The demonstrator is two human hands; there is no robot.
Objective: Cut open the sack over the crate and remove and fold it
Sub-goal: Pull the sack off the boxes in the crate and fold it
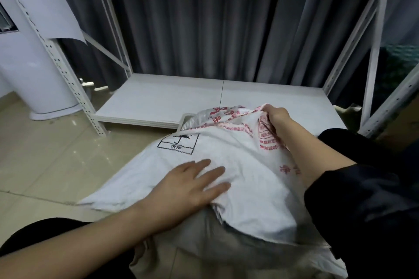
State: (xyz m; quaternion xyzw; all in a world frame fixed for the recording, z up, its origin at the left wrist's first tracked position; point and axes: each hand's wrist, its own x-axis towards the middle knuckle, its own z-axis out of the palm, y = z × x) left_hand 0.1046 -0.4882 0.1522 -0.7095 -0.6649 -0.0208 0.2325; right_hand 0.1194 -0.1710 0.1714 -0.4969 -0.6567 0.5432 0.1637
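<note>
The sack lay lengthwise away from the person, the left hand spread flat on its near middle, the right hand clenching its far edge.

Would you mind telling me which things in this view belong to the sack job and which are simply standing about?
Part of the job:
- white sack, printed red and black
- crate, only a corner showing under the sack
- left hand, flat on the sack
- right hand, gripping the sack's far edge

Standing about:
- white shelf rack
- grey curtain
- white cylinder
</note>
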